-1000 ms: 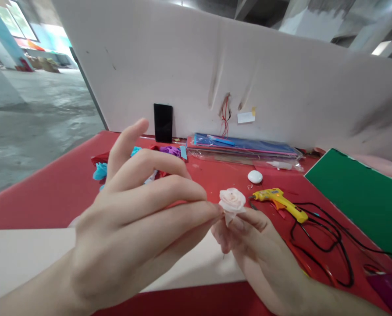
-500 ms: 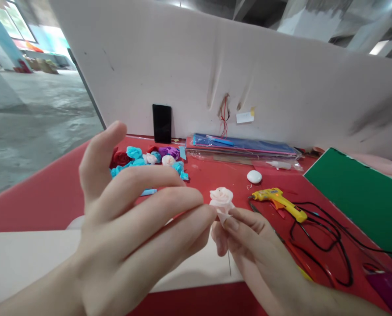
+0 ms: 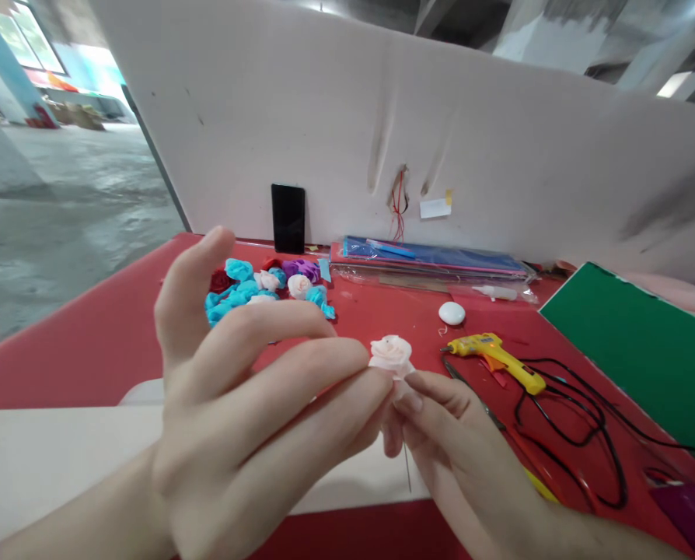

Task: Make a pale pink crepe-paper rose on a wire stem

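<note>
A pale pink paper rose (image 3: 390, 354) on a thin wire stem (image 3: 407, 467) is held upright between both hands. My right hand (image 3: 449, 435) pinches the rose's base from the right, thumb and index finger on the paper. From the left, my left hand (image 3: 266, 397) presses its fingertips against the base of the rose, with one finger raised apart; its thumb is hidden behind the other fingers. Below the hands lies a white sheet (image 3: 61, 459).
Blue, red, purple and pink paper flowers (image 3: 242, 292) lie behind my left hand. A yellow glue gun (image 3: 499, 362) with a black cable, a white oval object (image 3: 452, 313) and a green board (image 3: 644, 350) are on the right. A black phone (image 3: 288, 218) leans on the wall.
My left hand has moved slightly right and down, its fingertips further over the rose's base. More of the paper flowers show behind it. My right hand has barely moved.
</note>
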A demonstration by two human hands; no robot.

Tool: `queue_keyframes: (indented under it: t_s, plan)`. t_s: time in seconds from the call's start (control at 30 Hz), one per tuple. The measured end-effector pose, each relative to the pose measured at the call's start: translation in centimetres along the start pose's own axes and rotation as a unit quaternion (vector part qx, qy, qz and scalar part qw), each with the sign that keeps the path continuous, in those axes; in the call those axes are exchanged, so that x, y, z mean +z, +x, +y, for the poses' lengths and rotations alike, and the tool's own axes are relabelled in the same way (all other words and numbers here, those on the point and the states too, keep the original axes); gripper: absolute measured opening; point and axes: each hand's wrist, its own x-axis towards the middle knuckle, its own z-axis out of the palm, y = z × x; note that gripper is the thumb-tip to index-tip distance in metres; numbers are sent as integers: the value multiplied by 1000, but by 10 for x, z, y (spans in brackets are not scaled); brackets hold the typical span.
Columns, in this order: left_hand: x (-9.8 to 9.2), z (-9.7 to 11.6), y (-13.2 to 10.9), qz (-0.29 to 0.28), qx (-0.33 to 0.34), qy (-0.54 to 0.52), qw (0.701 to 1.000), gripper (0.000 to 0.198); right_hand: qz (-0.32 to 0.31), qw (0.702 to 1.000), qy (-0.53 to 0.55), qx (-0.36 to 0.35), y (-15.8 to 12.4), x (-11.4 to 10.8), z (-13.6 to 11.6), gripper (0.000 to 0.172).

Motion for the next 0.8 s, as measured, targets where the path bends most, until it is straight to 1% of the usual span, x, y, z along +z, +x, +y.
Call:
queue_keyframes:
  t_s: [0.17,0.23,0.37,0.5,0.6,0.67,0.73,0.8]
  plan:
    - [-3,4,2,-13,1,3,1000,19,-3,1000,-15,-14,-2,-1,-1,25]
    - [-3,5,6,-12,-1,9,1000,17,-3,999,-32,-22,-2,-2,-3,23]
    - [2,5,17,-11,-5,14,1000,19,-6,995,-88,-51,-3,-5,-8,7]
    - [4,4,23,-4,16,-22,1000,26,-14,984,-159,-78,-5,-8,-12,11]
    - [0,1,25,-4,15,-37,999,22,-12,980,-185,-74,-7,-10,-15,13]
    - [-4,-3,30,-11,30,-37,999,20,-11,978,-200,-66,-6,-11,-19,16]
    - [-7,-7,37,6,59,-31,998,21,-16,977,-204,-52,-4,-10,-22,17]
    - [-9,-9,43,19,71,-22,997,21,-19,978,-205,-36,-3,-9,-25,17]
